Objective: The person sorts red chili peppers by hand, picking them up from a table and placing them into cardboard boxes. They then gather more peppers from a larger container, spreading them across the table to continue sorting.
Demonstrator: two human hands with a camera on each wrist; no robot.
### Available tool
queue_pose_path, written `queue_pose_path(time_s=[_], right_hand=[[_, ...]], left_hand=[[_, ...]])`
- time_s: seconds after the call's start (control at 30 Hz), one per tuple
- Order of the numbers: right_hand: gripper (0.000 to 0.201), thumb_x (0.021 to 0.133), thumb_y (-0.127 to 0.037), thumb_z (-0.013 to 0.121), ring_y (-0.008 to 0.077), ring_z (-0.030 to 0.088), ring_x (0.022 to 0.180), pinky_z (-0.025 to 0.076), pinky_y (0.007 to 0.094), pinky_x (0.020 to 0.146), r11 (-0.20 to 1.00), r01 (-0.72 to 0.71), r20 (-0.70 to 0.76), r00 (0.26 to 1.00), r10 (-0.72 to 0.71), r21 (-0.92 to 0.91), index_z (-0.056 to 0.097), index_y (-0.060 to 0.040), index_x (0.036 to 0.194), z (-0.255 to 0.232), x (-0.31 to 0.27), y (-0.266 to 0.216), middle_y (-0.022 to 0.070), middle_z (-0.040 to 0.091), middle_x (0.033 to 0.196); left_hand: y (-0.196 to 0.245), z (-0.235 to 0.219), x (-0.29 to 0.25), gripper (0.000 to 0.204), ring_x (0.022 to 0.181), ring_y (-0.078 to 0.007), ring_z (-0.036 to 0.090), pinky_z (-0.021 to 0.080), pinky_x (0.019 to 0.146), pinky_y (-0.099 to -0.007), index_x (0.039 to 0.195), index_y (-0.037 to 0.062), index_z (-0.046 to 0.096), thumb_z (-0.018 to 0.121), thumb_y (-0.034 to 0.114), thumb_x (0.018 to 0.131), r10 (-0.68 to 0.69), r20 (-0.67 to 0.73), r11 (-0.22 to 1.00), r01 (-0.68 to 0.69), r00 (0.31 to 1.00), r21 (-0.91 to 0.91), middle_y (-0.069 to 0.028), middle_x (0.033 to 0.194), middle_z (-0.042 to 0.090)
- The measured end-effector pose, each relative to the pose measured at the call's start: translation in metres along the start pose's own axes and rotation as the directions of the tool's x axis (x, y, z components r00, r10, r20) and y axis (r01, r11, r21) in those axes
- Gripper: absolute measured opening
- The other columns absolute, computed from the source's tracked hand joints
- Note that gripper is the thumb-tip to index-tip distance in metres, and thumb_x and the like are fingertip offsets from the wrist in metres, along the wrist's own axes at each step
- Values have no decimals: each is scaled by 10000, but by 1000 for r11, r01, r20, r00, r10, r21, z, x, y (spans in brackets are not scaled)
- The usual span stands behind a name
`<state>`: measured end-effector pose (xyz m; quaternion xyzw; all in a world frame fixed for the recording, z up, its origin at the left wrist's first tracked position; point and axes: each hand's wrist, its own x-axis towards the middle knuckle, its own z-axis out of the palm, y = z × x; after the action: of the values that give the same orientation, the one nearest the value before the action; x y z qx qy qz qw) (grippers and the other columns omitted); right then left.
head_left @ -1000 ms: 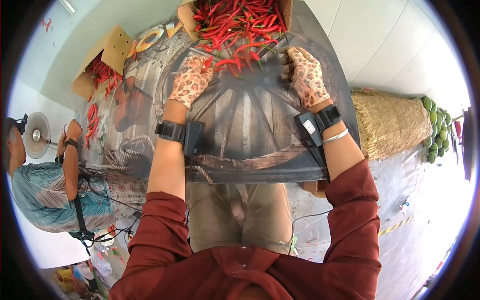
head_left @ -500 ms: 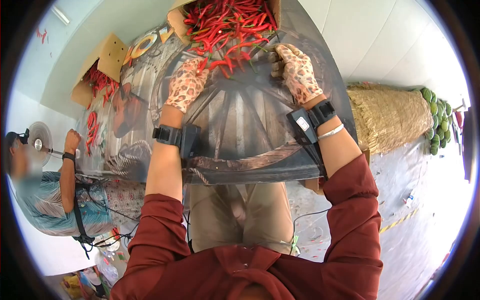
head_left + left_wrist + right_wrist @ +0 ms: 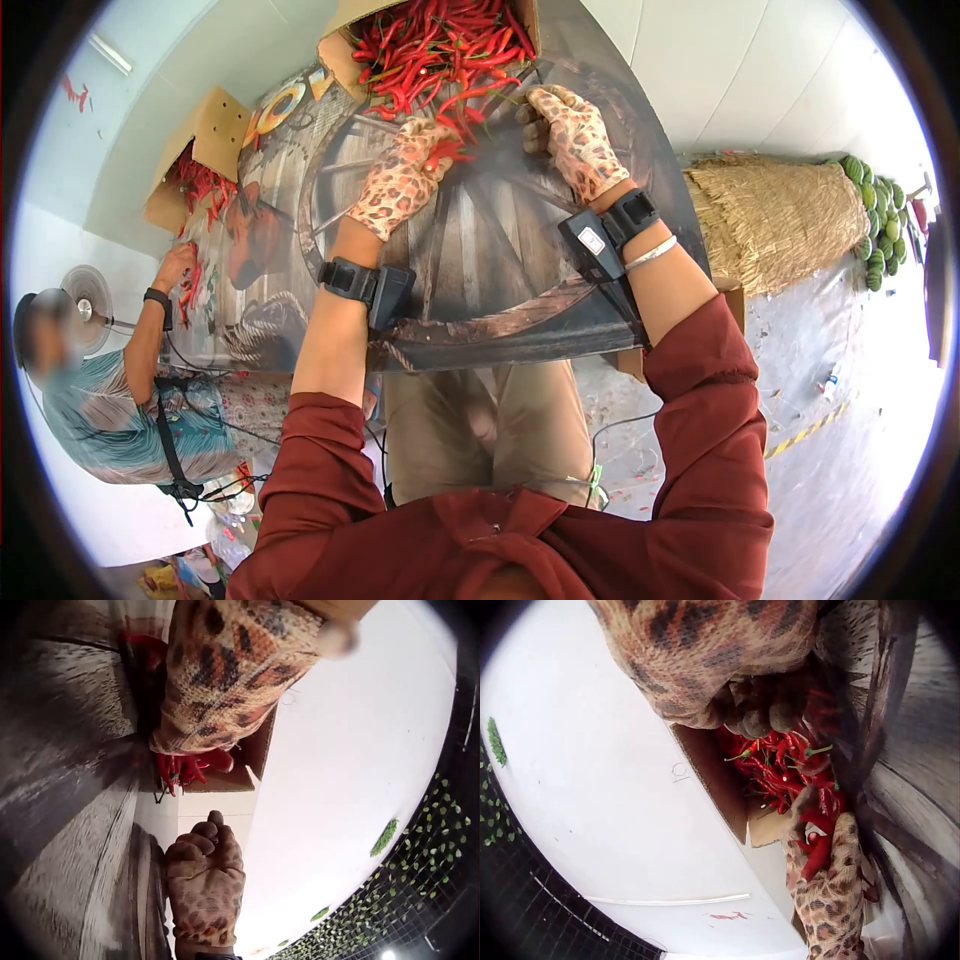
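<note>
My gloved left hand (image 3: 398, 182) is over the table just in front of a heap of red chilies (image 3: 432, 52). Curled fingers and thumb grip a few red chilies (image 3: 819, 853), best seen in the right wrist view. The heap spills from a cardboard box (image 3: 340, 66) lying with its mouth toward me. To the right is my right hand (image 3: 572, 142), in the same leopard-print glove. Its dark-tipped fingers are loosely curled, and nothing shows between them in the left wrist view. A few loose chilies (image 3: 466, 120) lie between the hands.
Another person (image 3: 120, 390) sits at the table's left end, a hand (image 3: 178, 265) at some chilies. Near them stands a second cardboard box (image 3: 222, 135) of chilies. A straw-coloured roll (image 3: 780, 225) and watermelons (image 3: 882, 230) are beyond the table's right edge.
My left hand has moved right, over the loose chilies, and more red shows at its fingers. My right hand keeps its pose. The other person's hand has come down to the table.
</note>
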<state>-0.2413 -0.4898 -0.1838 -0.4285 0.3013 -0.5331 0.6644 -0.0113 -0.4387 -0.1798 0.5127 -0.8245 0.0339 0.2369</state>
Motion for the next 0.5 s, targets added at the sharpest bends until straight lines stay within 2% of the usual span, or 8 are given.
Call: queue_pose_path(time_s=[0.07,0.1,0.2,0.23,0.3,0.37,0.47,0.5], right_hand=[[134,904,-155,549,100,536,548,458,244,489,1000,10,2,1000,-10,-7,600,-49,967,2,-4,-3,23,625,748],[134,904,-155,551,100,541,549,459,240,490,1000,1,-5,1000,-1,-1,602,-51,971,3,-5,-5,23,630,753],[127,901,-153,556,95,532,541,448,230,480,1000,-1,0,1000,1,7,602,-52,963,2,-3,-3,24,630,753],[120,900,-149,557,91,523,535,440,228,473,997,-12,36,999,9,79,600,-51,954,1,1,0,22,626,746],[113,898,-145,557,87,514,528,433,225,466,988,-24,71,997,13,152,599,-51,944,-4,8,8,19,621,739],[202,899,-168,552,120,573,598,462,237,529,995,-4,81,997,-4,104,609,-6,1007,-4,8,6,63,656,789],[206,900,-157,551,127,573,600,461,241,525,999,-34,25,999,34,-9,599,2,1023,-1,0,-2,70,654,801],[196,902,-148,547,130,571,597,461,247,522,1000,-10,35,999,10,5,599,5,1014,-1,1,0,71,651,797]], left_hand=[[2,1,8,439,1176,-309,457,392,983,-364,1260,110,489,557,123,827,89,-46,994,-91,995,-65,-138,1261,487],[-4,3,13,599,1287,-303,344,320,1055,-355,1373,142,359,550,81,808,83,56,990,-76,995,-121,-145,1387,369],[-1,2,25,692,1341,-289,263,276,1084,-352,1413,149,287,545,40,780,97,140,992,-85,985,-90,-140,1444,292],[7,-5,31,764,1375,-275,185,230,1106,-345,1437,156,223,553,43,758,16,241,993,12,970,-115,-133,1480,221],[7,-7,42,774,1377,-278,179,229,1106,-346,1438,147,217,566,58,753,-11,282,995,40,959,-97,-135,1483,214],[2,-2,59,817,1378,-289,174,231,1104,-347,1440,120,207,599,61,726,-56,327,998,63,943,-11,-145,1486,204],[-1,-5,72,833,1374,-291,190,235,1102,-350,1439,102,206,606,60,709,-90,421,989,131,903,-70,-143,1484,214],[-1,-4,75,797,1369,-289,209,248,1097,-348,1425,109,249,609,85,714,-137,444,989,144,886,19,-143,1471,247]])
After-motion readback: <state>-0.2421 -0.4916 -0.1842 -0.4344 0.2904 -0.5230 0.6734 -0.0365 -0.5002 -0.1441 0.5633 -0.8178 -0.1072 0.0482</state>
